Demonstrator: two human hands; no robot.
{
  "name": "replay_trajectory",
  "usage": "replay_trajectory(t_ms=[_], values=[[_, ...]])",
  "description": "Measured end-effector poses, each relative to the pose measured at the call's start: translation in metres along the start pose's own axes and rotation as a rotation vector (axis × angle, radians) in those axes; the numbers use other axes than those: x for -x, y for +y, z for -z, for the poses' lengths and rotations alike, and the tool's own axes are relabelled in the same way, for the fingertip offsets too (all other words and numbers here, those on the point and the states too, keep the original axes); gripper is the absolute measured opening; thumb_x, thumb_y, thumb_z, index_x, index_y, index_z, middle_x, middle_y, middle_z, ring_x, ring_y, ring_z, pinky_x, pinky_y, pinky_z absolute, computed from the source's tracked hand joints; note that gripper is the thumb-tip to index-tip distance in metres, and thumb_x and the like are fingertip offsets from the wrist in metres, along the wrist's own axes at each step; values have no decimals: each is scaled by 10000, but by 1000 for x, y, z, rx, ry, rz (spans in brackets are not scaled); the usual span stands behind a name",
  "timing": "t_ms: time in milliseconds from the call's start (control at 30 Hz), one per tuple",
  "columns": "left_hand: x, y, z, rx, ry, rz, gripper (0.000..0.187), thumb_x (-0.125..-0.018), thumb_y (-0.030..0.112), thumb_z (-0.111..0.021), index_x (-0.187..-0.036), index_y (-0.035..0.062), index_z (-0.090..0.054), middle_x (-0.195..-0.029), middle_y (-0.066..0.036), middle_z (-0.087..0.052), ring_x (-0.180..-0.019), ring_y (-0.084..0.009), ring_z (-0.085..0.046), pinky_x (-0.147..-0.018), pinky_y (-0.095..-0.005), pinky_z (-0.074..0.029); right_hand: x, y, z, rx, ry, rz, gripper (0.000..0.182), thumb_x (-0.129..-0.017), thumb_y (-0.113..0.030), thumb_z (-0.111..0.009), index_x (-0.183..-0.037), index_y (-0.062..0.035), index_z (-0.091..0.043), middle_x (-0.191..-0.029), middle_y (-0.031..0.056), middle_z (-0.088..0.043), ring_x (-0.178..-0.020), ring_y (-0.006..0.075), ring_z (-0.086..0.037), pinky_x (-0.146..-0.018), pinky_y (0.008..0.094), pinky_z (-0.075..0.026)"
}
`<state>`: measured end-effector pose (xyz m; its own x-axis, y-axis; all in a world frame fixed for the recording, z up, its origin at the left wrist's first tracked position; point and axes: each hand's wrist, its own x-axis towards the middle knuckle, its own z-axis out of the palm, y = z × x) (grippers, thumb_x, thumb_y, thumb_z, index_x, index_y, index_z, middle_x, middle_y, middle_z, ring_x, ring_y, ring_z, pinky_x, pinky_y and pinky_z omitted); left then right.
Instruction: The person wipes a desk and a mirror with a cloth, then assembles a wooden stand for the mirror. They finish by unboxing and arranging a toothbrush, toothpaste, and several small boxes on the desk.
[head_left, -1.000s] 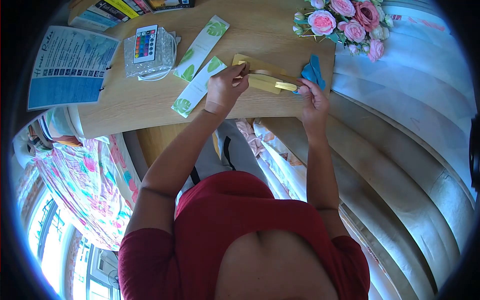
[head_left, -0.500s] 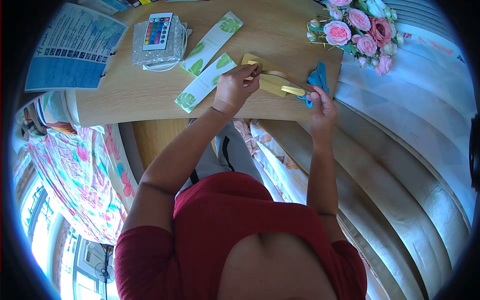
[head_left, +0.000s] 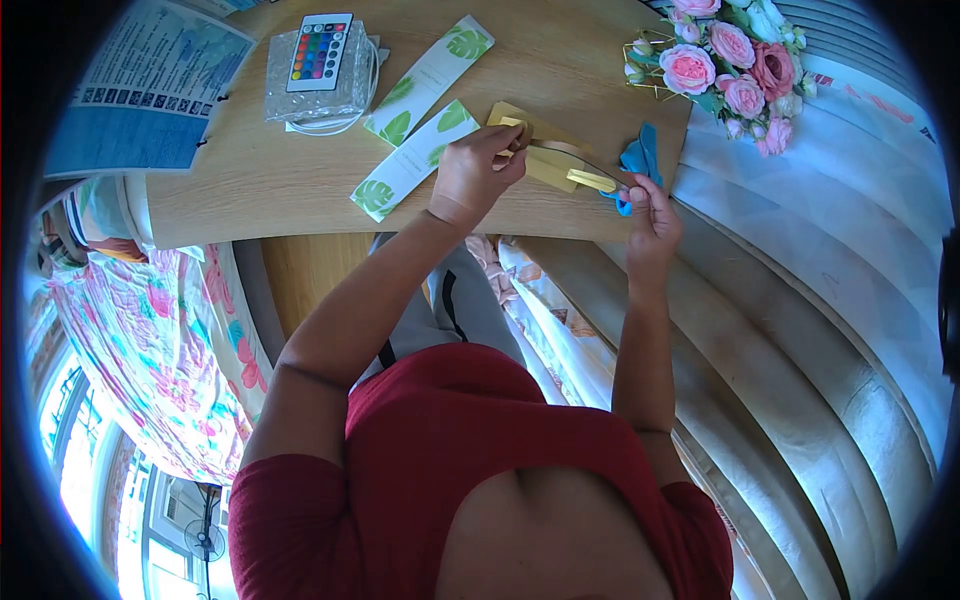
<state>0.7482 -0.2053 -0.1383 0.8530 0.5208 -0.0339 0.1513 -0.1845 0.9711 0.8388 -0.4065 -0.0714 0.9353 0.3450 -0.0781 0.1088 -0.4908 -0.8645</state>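
A thin brownish strip (head_left: 572, 151) is stretched between my hands above the table. My left hand (head_left: 480, 172) pinches its left end, and my right hand (head_left: 652, 222) pinches its right end. Under the strip lies a yellow board (head_left: 548, 168). A small pale-yellow piece (head_left: 592, 181) sits beside the strip, close to my right fingers; whether it is attached I cannot tell. Just behind my right hand is a blue object (head_left: 640, 152) on the table. Two white packets with green leaf prints, one (head_left: 415, 160) beside my left hand and another (head_left: 430, 80) farther back, lie on the table.
A remote control (head_left: 319, 53) rests on a bubble-wrapped package (head_left: 350, 95) with a white cable. Pink flowers (head_left: 740, 65) stand at the back right. A blue-and-white booklet (head_left: 145, 90) is at the left of the wooden table (head_left: 250, 200). Beige cushioning (head_left: 780, 330) lies to the right.
The view has shifted slightly. My right hand has turned a little, with its fingers still on the strip's end. My left hand keeps its pinch.
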Motion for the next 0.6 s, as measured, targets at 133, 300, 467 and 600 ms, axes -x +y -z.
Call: replay_trajectory(t_ms=[133,300,467,600], values=[[-1,1,3,-12,-18,17,281,-766,35,-663,-1034,-42,-629,-941,-134,-667,-808,-178,-678,-707,-260,-568,3,-4,-2,8,1,-30,192,-926,-99,-526,-1041,27,-614,-906,46,-617,-824,87,-547,-768,222,-427],[-1,-1,2,3,-30,23,289,-768,36,-662,-1043,-45,-624,-974,-143,-662,-832,-178,-674,-729,-263,-567,0,-4,-1,6,16,53,206,-925,-123,-539,-1042,31,-612,-921,41,-613,-827,88,-546,-773,226,-431],[0,-1,2,6,-28,25,302,-769,37,-664,-1054,-53,-618,-996,-146,-658,-855,-184,-671,-738,-268,-566,-2,-10,0,-13,13,12,210,-924,-133,-544,-1035,31,-614,-930,40,-614,-832,88,-543,-774,228,-437],[0,1,2,6,-24,35,304,-769,33,-664,-1057,-53,-617,-1001,-145,-659,-859,-183,-670,-741,-271,-566,-2,-12,0,-15,10,12,213,-922,-138,-551,-1036,30,-614,-929,42,-614,-837,92,-543,-772,236,-445]])
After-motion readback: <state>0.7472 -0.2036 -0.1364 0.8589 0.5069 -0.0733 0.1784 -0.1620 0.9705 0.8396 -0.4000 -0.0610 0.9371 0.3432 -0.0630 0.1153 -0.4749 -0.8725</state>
